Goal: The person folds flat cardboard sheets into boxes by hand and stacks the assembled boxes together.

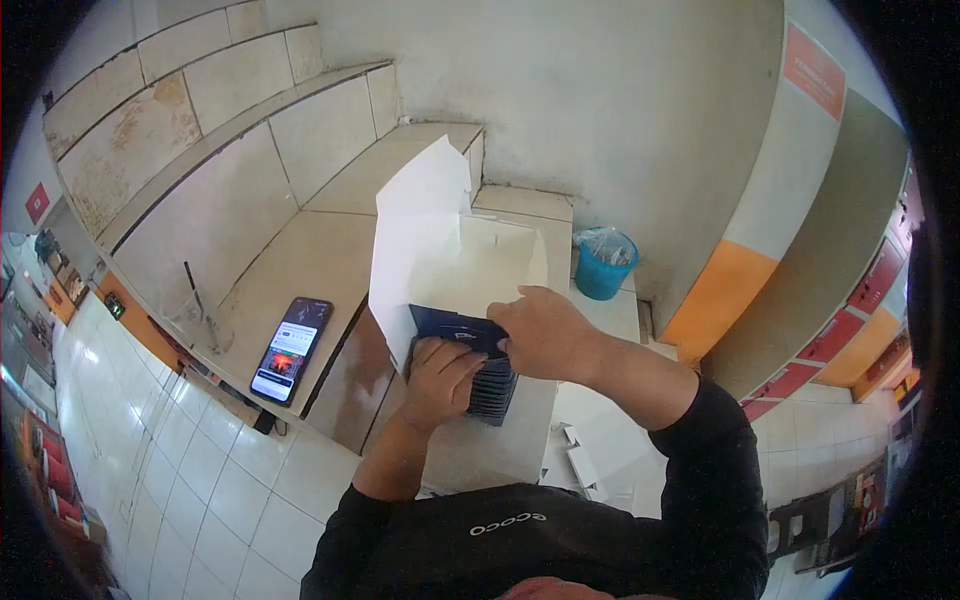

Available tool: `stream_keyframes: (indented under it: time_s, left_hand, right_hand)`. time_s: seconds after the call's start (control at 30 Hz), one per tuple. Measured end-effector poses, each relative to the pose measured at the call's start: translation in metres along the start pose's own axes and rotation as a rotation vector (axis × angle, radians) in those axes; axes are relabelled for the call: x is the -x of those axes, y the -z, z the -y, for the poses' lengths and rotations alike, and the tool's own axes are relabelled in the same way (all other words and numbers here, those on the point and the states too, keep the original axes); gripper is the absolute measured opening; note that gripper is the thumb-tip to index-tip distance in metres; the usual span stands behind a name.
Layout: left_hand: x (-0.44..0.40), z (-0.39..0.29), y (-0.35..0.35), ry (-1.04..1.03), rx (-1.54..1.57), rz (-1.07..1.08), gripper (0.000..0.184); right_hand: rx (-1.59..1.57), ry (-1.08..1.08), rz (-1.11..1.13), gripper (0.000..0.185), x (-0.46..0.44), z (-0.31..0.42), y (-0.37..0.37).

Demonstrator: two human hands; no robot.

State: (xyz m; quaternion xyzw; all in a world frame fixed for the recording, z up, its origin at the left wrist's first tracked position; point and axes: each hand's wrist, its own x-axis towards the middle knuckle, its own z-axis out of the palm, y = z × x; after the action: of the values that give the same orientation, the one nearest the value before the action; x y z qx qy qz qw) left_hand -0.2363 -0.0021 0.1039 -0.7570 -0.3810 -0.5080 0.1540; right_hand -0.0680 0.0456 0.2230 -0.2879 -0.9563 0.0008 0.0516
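Just in front of an open white cardboard box [405, 235] stands a stack of thin, dark packets [490, 398]. A flat navy-blue packet [445, 324] with small pale print is at its top, tilted against the box's near side. My left hand [440, 382] is closed over the near left part of this packet, its fingers bent across the edge. At the packet's right end, my right hand [552, 332] pinches the corner between thumb and fingers. The box's lid is raised on the left, and its pale inside shows. My hands partly cover the packet and the stack.
A phone [290, 350] with a lit screen lies on the tiled ledge to the left, near a clear glass [205, 328] with a dark stick. A blue bin [605, 268] with a plastic liner stands behind right. White cardboard pieces [580, 462] lie lower right.
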Motion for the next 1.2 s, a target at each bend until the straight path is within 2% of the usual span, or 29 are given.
stream_keyframes:
  time_s: [0.1, 0.2, 0.3, 0.43, 0.53, 0.63, 0.73, 0.93, 1.03, 1.13, 1.2]
  left_hand:
    - [0.000, 0.000, 0.002, 0.019, 0.013, -0.028, 0.011]
    - [-0.005, -0.002, 0.005, 0.035, 0.033, -0.018, 0.009]
    - [-0.004, -0.002, 0.005, 0.027, 0.034, -0.004, 0.009]
    - [-0.004, -0.004, 0.007, 0.000, 0.049, 0.001, 0.010]
    - [0.001, 0.000, 0.005, 0.038, 0.087, -0.015, 0.011]
    - [0.000, -0.003, 0.003, -0.037, 0.062, 0.005, 0.013]
    - [-0.004, -0.010, 0.000, -0.024, 0.091, 0.035, 0.013]
    - [-0.008, -0.013, 0.000, -0.036, 0.070, 0.075, 0.012]
    - [-0.009, -0.010, 0.000, 0.028, 0.140, 0.048, 0.012]
    - [-0.013, -0.016, 0.004, 0.014, 0.075, 0.089, 0.011]
    - [-0.016, -0.020, 0.006, 0.016, 0.033, 0.018, 0.010]
  right_hand:
    - [-0.090, -0.034, 0.000, 0.025, -0.001, -0.001, 0.004]
    - [-0.255, 0.032, -0.116, 0.026, -0.005, -0.007, 0.008]
    - [-0.683, -0.048, -0.074, 0.027, -0.006, -0.009, 0.029]
    - [-0.515, -0.080, -0.049, 0.029, -0.006, -0.005, 0.027]
    - [-0.231, -0.084, -0.174, 0.028, 0.001, 0.002, 0.003]
    - [-0.145, -0.128, -0.035, 0.024, 0.006, 0.017, 0.004]
    - [-0.072, -0.101, -0.030, 0.019, 0.009, 0.019, -0.005]
    - [-0.143, -0.067, 0.020, 0.019, 0.014, 0.009, -0.007]
    - [-0.129, -0.014, 0.079, 0.018, 0.015, 0.010, 0.005]
    - [-0.133, 0.108, 0.117, 0.020, 0.010, 0.001, -0.002]
    - [-0.322, 0.159, 0.186, 0.024, -0.002, -0.010, 0.022]
